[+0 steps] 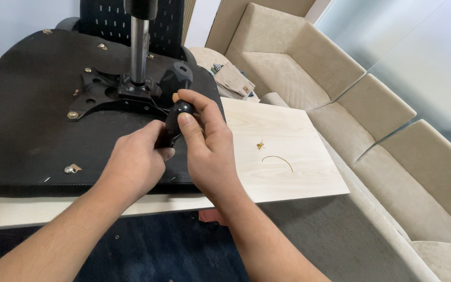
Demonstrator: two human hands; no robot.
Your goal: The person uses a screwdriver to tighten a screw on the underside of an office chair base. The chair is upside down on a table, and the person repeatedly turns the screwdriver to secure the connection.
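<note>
A pale wooden tabletop (283, 151) fills the frame's middle above dark blue carpet, with a beige sofa (382, 115) at the right. Both hands close on a black screwdriver handle (176, 117) at centre: left hand (134, 164) low, right hand (207, 146) wrapped tight. Behind lies an upturned black chair seat (32, 120) with its metal column (140, 47).

A home living room, by the look of it: to the right of the hands runs a beige upholstered sofa (340, 68) (quilted seat cushions, blocky backs), a pale wooden table (288, 156) lies under them, and grey carpet (335, 235) spreads below.
</note>
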